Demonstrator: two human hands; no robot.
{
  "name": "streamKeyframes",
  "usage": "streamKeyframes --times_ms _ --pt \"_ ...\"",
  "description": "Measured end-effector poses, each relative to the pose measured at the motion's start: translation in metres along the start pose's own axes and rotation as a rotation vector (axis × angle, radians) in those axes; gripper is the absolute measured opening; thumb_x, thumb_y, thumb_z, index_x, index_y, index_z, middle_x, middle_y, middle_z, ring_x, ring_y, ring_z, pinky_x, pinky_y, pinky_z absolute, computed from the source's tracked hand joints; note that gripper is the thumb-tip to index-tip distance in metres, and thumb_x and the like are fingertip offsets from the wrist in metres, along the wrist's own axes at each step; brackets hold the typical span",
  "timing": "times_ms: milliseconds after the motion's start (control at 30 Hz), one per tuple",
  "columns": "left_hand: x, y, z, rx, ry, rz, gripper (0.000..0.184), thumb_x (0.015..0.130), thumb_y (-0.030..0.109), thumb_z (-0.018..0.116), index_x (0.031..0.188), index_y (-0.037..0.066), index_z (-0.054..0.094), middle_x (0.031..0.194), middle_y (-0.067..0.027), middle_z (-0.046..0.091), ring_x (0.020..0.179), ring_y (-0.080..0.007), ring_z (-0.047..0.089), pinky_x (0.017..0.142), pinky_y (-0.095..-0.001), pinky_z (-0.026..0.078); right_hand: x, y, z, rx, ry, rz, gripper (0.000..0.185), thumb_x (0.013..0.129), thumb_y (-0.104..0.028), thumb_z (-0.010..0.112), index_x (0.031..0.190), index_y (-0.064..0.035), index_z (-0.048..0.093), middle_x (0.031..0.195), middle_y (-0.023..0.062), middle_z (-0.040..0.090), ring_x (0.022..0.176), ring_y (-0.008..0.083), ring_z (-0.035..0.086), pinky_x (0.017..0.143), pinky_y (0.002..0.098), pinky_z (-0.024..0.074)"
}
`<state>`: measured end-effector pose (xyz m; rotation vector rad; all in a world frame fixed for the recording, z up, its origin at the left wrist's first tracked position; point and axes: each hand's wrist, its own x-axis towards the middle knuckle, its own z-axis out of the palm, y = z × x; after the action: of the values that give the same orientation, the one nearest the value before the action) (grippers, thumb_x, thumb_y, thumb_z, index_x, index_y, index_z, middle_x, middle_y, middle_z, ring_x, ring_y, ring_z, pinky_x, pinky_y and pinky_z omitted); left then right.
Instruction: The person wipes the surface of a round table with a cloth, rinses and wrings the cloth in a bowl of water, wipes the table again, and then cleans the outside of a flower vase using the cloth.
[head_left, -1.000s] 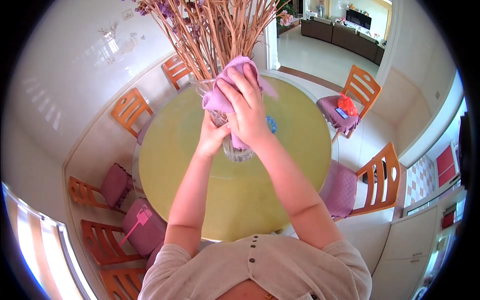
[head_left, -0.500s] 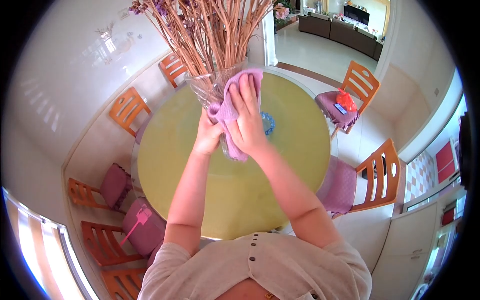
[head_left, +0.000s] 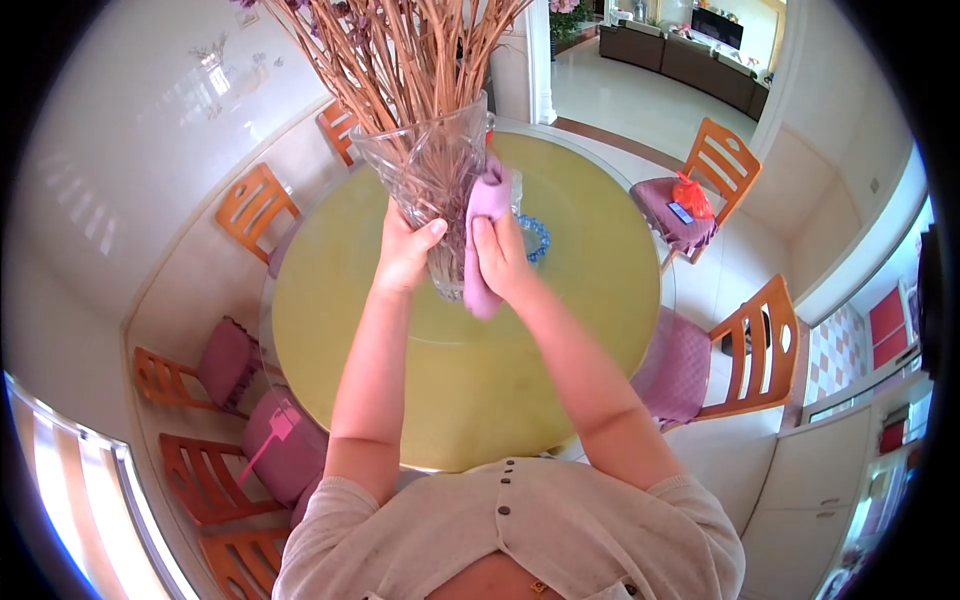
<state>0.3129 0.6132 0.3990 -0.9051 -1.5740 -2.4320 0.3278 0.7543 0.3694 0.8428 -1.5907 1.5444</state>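
Note:
A clear glass vase (head_left: 425, 165) full of dried flower stems (head_left: 410, 60) is tilted over the round table. My left hand (head_left: 405, 250) grips its left side low down, thumb across the front. On the vase's right side, my right hand (head_left: 505, 255) holds a folded pink cloth (head_left: 485, 230) against or close to the glass, with the thumb on the cloth. Behind my right hand, a ring of blue beads (head_left: 537, 240) lies on the table.
The round table (head_left: 380, 390) has a yellow-green top. Wooden chairs with purple cushions surround it, including one at the right (head_left: 750, 350). A red bag (head_left: 692, 196) and a phone (head_left: 680, 212) rest on a far-right chair. A pink fly swatter (head_left: 280, 425) lies on a left chair.
My right hand and the cloth have moved from the vase's front to its right side, uncovering the glass. The cloth is now more bunched. The vase has shifted slightly left.

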Motion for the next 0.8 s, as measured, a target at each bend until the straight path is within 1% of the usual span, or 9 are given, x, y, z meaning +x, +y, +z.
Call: streamKeyframes --times_ms 100,167,200,233,333,433,600,667,800 --pt "0.003 -0.001 -0.005 -0.004 0.010 0.016 0.092 0.065 0.028 0.086 0.138 0.000 0.036 0.130 -0.0110 0.054 0.121 -0.0232 0.052 0.106 -0.0383 0.039 -0.026 0.009 0.006 -0.021 0.030 0.053 0.051 0.098 -0.018 0.044 0.142 0.0054 0.032 0.138 0.0221 0.045 0.128 0.0331 0.044 0.109 0.0401 0.0308" --pt "0.003 -0.002 -0.007 0.059 0.025 -0.002 0.090 0.065 0.027 0.086 0.137 0.001 0.038 0.128 -0.0099 0.054 0.118 -0.0221 0.052 0.104 -0.0372 0.040 -0.040 0.017 0.008 0.119 0.084 0.308 0.046 0.100 -0.024 0.046 0.135 0.0041 0.041 0.125 0.0169 0.054 0.111 0.0251 0.054 0.098 0.0373 0.0403" --pt "0.002 -0.003 -0.008 0.059 0.030 -0.005 0.090 0.065 0.027 0.086 0.137 0.001 0.038 0.128 -0.0099 0.054 0.118 -0.0221 0.052 0.104 -0.0372 0.040 -0.045 0.023 0.012 0.120 0.170 0.266 0.046 0.101 -0.034 0.047 0.128 0.0032 0.048 0.112 0.0108 0.060 0.098 0.0181 0.056 0.089 0.0331 0.0448" --pt "0.001 -0.004 -0.007 0.065 0.029 -0.012 0.089 0.065 0.027 0.085 0.136 0.001 0.038 0.126 -0.0092 0.055 0.117 -0.0214 0.053 0.103 -0.0367 0.040 -0.046 0.027 0.010 0.122 0.167 0.269 0.046 0.101 -0.034 0.047 0.128 0.0032 0.048 0.112 0.0108 0.060 0.098 0.0181 0.056 0.089 0.0331 0.0448" --pt "-0.001 -0.006 -0.006 0.067 0.023 -0.027 0.089 0.065 0.028 0.085 0.136 0.001 0.039 0.124 -0.0082 0.055 0.115 -0.0206 0.053 0.102 -0.0362 0.041 -0.041 0.015 0.002 0.532 0.274 0.820 0.055 0.099 -0.046 0.049 0.129 0.0000 0.052 0.113 0.0107 0.063 0.099 0.0172 0.059 0.090 0.0304 0.0462" --pt "-0.001 -0.007 -0.004 0.054 0.013 -0.035 0.090 0.065 0.030 0.086 0.136 0.001 0.039 0.123 -0.0077 0.055 0.114 -0.0204 0.053 0.101 -0.0361 0.041 -0.039 0.002 0.001 0.837 0.261 0.976 0.057 0.099 -0.049 0.047 0.133 -0.0035 0.050 0.121 0.0088 0.062 0.107 0.0181 0.059 0.095 0.0311 0.0463" --pt "0.004 -0.012 -0.011 0.026 -0.048 -0.064 0.094 0.063 0.033 0.087 0.136 0.000 0.038 0.124 -0.0075 0.055 0.114 -0.0206 0.054 0.101 -0.0362 0.041 -0.050 0.003 -0.001 1.077 0.117 0.955 0.058 0.100 -0.051 0.041 0.141 -0.0103 0.041 0.134 0.0031 0.055 0.119 0.0175 0.055 0.096 0.0361 0.0481" --pt "0.001 -0.011 -0.014 0.021 -0.070 -0.104 0.095 0.063 0.035 0.087 0.137 0.000 0.038 0.125 -0.0079 0.055 0.115 -0.0211 0.054 0.102 -0.0363 0.041 -0.066 0.009 -0.004 1.023 0.111 1.092 0.060 0.099 -0.051 0.045 0.144 -0.0131 0.037 0.136 0.0057 0.053 0.119 0.0179 0.055 0.093 0.0381 0.0506" --pt "0.006 -0.009 -0.020 0.031 -0.144 -0.122 0.096 0.063 0.038 0.087 0.138 0.001 0.039 0.127 -0.0078 0.055 0.119 -0.0209 0.053 0.104 -0.0363 0.040 -0.076 0.007 -0.002 1.001 0.137 1.050 0.066 0.092 -0.054 0.057 0.140 -0.0113 0.040 0.127 0.0070 0.057 0.108 0.0184 0.060 0.087 0.0365 0.0526"
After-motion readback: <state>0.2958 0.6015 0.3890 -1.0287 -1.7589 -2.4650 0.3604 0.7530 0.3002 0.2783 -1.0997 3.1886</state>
